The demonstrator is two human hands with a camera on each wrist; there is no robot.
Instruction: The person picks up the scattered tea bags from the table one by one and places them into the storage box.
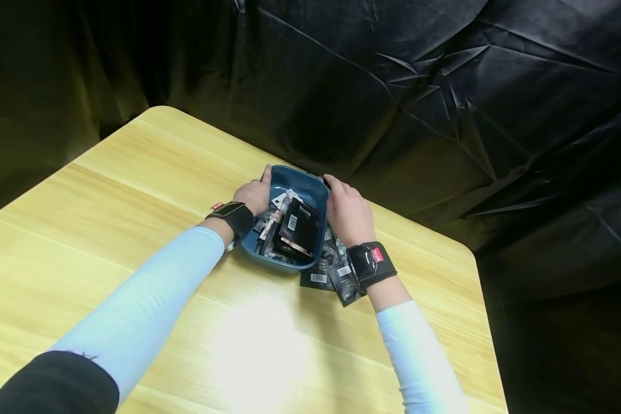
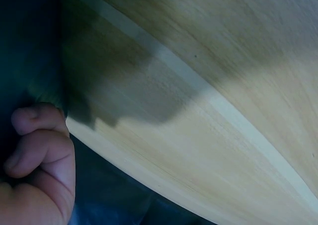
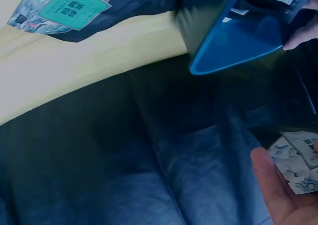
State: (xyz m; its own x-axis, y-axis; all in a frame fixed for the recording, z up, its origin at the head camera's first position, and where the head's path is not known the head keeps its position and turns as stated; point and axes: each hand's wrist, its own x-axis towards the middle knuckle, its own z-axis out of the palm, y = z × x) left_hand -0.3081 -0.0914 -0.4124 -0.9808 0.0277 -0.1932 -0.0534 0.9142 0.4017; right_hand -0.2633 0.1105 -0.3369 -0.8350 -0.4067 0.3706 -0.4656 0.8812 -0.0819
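Note:
A blue plastic bin [image 1: 256, 259] stands on the table, holding several black tea sachets [image 1: 302, 227] with barcodes. My left hand [image 1: 253, 195] grips the bin's left side, index finger along the rim. Its curled fingers [image 2: 44, 150] show beside the dark bin wall in the left wrist view. At the bin's far right corner is my right hand [image 1: 349, 213]. The right wrist view shows it holding a pale patterned tea sachet [image 3: 293, 160] between thumb and fingers, partly cut off by the frame edge.
More tea sachets [image 1: 344, 279] lie on the table right of the bin, partly under my right wrist. One shows a green label [image 3: 74, 9]. The wooden table [image 1: 134, 230] ends just beyond the bin, where a black sheet [image 1: 341, 86] hangs.

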